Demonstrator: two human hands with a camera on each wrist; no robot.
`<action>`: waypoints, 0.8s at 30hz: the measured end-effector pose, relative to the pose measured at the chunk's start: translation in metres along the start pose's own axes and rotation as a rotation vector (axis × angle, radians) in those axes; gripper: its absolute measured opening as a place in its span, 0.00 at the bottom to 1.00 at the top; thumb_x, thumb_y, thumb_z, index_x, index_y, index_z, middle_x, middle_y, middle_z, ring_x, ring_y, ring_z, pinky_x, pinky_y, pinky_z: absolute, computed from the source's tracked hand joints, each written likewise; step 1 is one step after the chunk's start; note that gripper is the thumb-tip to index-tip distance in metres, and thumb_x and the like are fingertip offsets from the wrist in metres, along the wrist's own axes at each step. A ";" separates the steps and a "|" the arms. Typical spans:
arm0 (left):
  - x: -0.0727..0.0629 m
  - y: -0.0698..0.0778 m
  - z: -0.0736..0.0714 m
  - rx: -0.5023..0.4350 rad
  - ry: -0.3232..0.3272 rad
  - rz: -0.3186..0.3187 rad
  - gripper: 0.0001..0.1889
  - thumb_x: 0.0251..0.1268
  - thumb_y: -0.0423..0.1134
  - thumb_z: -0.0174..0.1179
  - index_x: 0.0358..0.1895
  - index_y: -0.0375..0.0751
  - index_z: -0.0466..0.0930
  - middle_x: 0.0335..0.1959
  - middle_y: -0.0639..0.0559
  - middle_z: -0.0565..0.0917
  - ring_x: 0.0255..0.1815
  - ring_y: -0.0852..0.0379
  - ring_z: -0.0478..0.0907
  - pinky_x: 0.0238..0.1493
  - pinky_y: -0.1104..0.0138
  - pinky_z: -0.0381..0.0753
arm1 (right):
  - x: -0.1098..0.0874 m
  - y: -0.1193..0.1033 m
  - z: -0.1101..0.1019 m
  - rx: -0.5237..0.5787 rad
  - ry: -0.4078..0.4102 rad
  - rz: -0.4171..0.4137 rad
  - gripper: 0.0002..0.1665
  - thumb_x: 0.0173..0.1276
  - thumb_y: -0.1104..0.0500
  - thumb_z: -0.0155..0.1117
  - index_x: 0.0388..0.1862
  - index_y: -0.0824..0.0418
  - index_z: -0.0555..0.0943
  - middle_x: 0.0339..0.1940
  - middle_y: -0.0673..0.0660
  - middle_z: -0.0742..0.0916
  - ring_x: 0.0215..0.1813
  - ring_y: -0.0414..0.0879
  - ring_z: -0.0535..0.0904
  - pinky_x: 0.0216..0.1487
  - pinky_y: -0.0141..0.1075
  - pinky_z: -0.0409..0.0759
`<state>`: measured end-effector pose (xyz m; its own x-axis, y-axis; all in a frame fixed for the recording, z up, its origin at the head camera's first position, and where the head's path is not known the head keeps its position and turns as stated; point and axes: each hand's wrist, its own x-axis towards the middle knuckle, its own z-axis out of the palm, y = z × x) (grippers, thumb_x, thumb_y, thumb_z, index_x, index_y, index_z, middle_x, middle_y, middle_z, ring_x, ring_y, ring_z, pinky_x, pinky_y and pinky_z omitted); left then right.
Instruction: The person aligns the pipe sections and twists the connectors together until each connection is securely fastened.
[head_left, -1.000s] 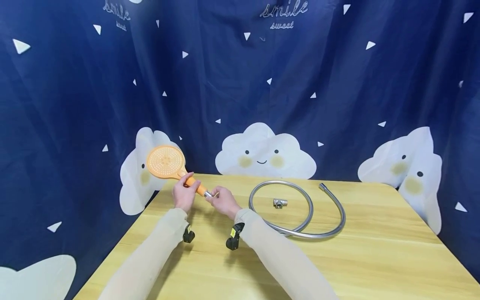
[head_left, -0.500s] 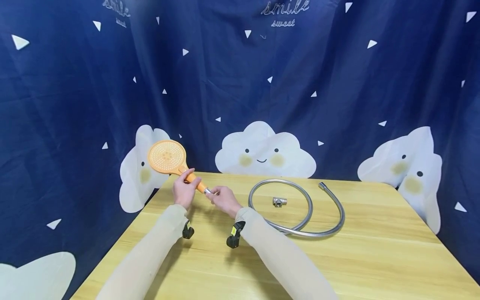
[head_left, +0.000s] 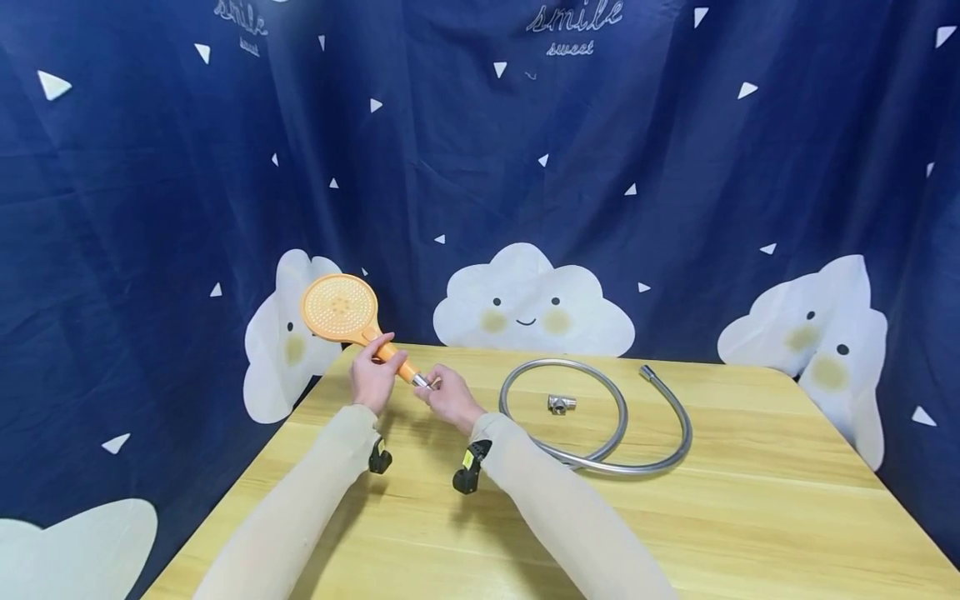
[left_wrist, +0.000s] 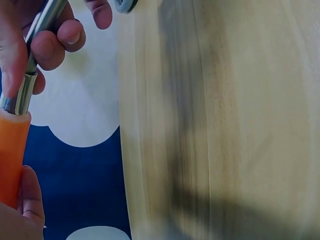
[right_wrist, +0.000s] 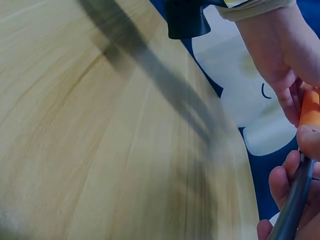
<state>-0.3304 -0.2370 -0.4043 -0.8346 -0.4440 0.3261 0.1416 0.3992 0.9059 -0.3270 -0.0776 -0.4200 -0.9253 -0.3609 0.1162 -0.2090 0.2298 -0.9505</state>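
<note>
My left hand (head_left: 372, 382) grips the orange handle of a hand shower (head_left: 340, 307), raised above the far left of the table. Its round, perforated spray face points toward me. At the handle's lower end, the fingers of my right hand (head_left: 452, 398) pinch the shiny metal connector (left_wrist: 24, 97) of a grey shower hose (left_wrist: 47, 20). In the left wrist view the connector sits right at the handle's end, with the thumb along it. The hose (right_wrist: 295, 200) runs back through the right hand's fingers, its stretch under the right forearm hidden.
The rest of the hose (head_left: 630, 469) lies in a loop on the wooden table (head_left: 750, 517), its free end toward the back. A small metal T-shaped valve (head_left: 559, 405) lies inside the loop. A dark blue curtain (head_left: 480, 167) with clouds hangs behind the table.
The hand shower has risen slightly and tilted a little more upright, its head shifting to the right. Both hands keep their hold; the looped hose and the T-shaped valve stay put.
</note>
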 end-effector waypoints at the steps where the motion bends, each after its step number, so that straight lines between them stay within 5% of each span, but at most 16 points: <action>1: 0.000 0.000 0.000 0.000 0.001 0.000 0.24 0.62 0.42 0.70 0.63 0.52 0.81 0.47 0.42 0.83 0.41 0.51 0.76 0.36 0.70 0.75 | 0.000 0.000 0.000 0.007 -0.001 0.000 0.12 0.69 0.61 0.68 0.33 0.60 0.71 0.21 0.51 0.77 0.20 0.40 0.69 0.19 0.29 0.66; 14: -0.001 0.000 0.001 0.024 0.005 0.003 0.24 0.62 0.43 0.71 0.63 0.53 0.81 0.48 0.43 0.83 0.40 0.53 0.76 0.36 0.71 0.75 | 0.002 0.002 0.000 0.121 -0.015 0.065 0.11 0.67 0.64 0.69 0.32 0.62 0.73 0.21 0.52 0.79 0.22 0.41 0.71 0.18 0.28 0.62; 24: 0.000 -0.002 0.002 0.040 0.008 0.007 0.24 0.63 0.43 0.70 0.63 0.50 0.81 0.49 0.41 0.84 0.42 0.50 0.77 0.39 0.68 0.74 | 0.005 0.003 -0.001 0.009 -0.002 0.092 0.12 0.66 0.57 0.71 0.36 0.62 0.78 0.25 0.53 0.84 0.26 0.41 0.76 0.28 0.33 0.75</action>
<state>-0.3319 -0.2364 -0.4061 -0.8294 -0.4473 0.3347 0.1258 0.4341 0.8920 -0.3326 -0.0776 -0.4221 -0.9400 -0.3401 0.0277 -0.1201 0.2535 -0.9598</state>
